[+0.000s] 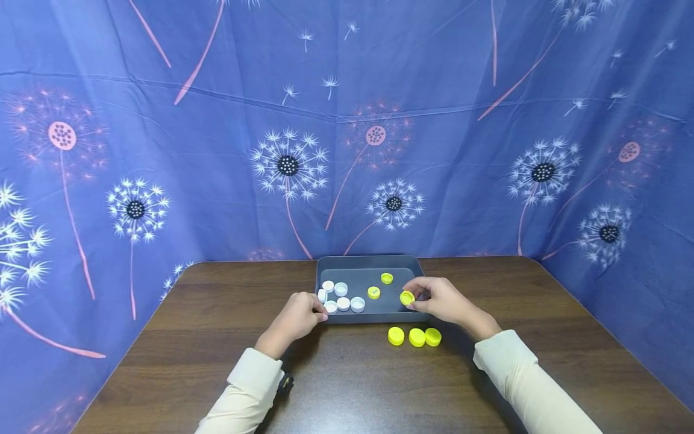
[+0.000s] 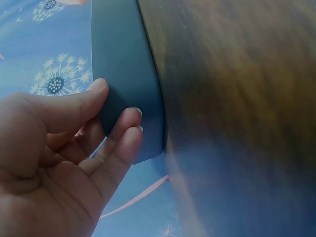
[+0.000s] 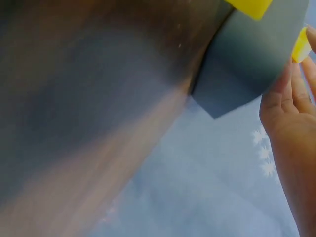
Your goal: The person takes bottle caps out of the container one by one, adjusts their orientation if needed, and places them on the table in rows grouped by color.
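Note:
A dark grey tray (image 1: 355,276) stands at the table's back edge. The left hand (image 1: 297,314) is at its front left corner; in the left wrist view the left hand (image 2: 64,148) has thumb and fingers round the tray's wall (image 2: 128,64). Beside those fingers lie several white caps (image 1: 357,304) inside the tray. The right hand (image 1: 446,299) pinches a yellow cap (image 1: 407,298) over the tray's right part; the right wrist view shows this hand (image 3: 296,128) with the cap (image 3: 300,47) at the frame's edge. Two yellow caps (image 1: 373,292) lie in the tray's middle and back.
Three yellow caps (image 1: 417,337) lie on the brown wooden table (image 1: 352,386), in front of the tray's right half. A blue cloth (image 1: 336,150) with dandelion prints hangs behind and at both sides. A small dark object (image 1: 286,382) shows beside the left cuff.

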Demonstrator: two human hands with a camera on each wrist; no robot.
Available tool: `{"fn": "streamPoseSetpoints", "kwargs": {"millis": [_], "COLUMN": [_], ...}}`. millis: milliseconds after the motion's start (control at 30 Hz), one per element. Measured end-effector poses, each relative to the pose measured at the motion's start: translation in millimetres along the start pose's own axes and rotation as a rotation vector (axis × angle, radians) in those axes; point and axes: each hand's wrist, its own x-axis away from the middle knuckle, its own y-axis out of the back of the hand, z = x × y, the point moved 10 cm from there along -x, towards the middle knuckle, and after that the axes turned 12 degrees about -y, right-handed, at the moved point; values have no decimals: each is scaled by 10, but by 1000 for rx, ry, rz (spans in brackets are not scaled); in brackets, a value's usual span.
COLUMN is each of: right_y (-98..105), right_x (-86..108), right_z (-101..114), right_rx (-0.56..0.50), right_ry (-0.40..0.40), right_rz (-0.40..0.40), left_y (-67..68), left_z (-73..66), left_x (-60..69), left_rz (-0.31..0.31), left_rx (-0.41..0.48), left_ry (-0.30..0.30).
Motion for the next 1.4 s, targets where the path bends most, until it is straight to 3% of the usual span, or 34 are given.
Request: {"fn": "streamPoseSetpoints", "kwargs": {"millis": [233, 367, 567, 700, 833, 1067, 1200, 1300, 1400], "right_y": [85, 147, 196, 203, 221, 331, 356, 325, 225], "right_x": [261, 380, 555, 624, 663, 681, 695, 696, 697], "right_z": [179, 189, 168, 182, 169, 217, 254, 257, 231], "right_rx": [32, 12, -102, -153, -134, -53, -61, -64, -60], "right_ry": [161, 124, 53, 73, 78, 112, 164, 181, 140], "right_rz": [23, 15, 46, 67, 75, -11, -30, -1, 97], "left_y": [2, -4, -12, -17, -24, 7, 9, 12, 12], "left_z": [-8, -24, -18, 1, -1, -20, -26, -28, -28], "left_x": [9, 12, 2, 3, 10, 10, 12, 13, 13], "left_rz": [-11, -9, -13, -11, -2, -2, 0, -2, -2], "left_rx": [-14, -11, -14, -16, -11, -20, -14, -11, -11], "left_ry": [-24, -30, -28, -4, 6, 14, 19, 19, 19]}}
